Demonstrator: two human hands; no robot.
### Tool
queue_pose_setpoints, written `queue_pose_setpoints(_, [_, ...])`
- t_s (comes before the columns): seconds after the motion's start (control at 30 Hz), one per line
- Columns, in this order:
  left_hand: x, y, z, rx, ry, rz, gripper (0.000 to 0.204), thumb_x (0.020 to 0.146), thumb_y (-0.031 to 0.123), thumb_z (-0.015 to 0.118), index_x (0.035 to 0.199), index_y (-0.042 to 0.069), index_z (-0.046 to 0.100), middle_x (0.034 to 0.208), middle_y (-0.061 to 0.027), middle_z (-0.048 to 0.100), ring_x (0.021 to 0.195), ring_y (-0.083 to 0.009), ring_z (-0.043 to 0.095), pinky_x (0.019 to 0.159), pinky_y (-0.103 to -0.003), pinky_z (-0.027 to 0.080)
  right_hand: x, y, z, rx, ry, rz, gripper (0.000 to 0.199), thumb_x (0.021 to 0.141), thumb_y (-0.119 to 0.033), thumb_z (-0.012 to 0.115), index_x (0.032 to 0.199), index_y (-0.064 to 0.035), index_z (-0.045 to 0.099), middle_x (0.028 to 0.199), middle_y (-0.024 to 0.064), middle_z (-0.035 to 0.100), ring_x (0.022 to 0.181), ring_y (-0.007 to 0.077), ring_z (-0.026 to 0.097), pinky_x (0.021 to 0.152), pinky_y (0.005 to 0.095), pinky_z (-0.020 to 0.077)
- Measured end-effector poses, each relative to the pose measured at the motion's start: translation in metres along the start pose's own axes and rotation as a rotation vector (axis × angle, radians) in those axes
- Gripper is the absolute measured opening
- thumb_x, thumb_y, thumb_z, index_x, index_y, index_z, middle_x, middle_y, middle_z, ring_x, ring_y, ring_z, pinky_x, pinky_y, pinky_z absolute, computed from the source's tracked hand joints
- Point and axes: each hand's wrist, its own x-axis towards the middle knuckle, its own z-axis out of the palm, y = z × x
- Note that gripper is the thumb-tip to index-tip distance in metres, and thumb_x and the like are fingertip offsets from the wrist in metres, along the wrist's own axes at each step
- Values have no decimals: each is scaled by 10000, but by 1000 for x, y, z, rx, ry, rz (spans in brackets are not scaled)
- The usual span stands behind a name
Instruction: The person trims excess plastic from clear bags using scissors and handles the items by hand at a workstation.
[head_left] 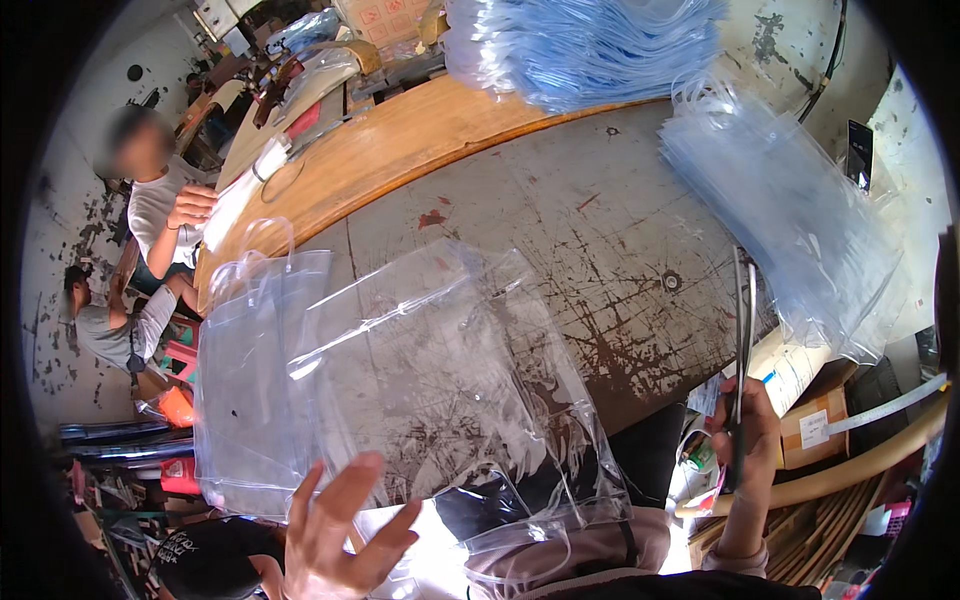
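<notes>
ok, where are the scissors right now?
In the head view, the scissors are on the right, held in the person's right hand, blades pointing up the picture, just left of the clear bag stack's lower end.

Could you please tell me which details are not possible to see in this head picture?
In the head view:
Scissors: the handles are mostly hidden by the right hand.
Left hand: the wrist is cut off by the lower edge; whether the fingers touch the clear bag cannot be told through its transparent layers and glare.
Blue plastic pile: the top is cut off by the upper edge.
Phone: the screen is too small.
</notes>
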Motion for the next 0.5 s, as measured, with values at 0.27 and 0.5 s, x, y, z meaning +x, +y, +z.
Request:
queue_pose_setpoints(0.27, [102, -26, 50, -51, -26, 300, 341, 682, 176, 760, 1011, 153, 675, 1198, -69, 561, 1088, -237, 565, 943, -437, 427, -17, 13, 37, 255, -403, 270, 472, 707, -172, 753, 1047, -37, 456, 890, 41, 490, 843, 138, 535, 782, 281, 442])
queue_pose_setpoints(0.5, [112, -31, 124, -285, 223, 401, 425, 732, 186, 739, 1125, 136, 585, 1152, -102, 569, 1028, -233, 585, 920, -435, 450, -20, 20, 37, 186, -644, 430, 418, 731, -158, 743, 1015, -54, 454, 865, 15, 457, 825, 110, 444, 760, 251, 361])
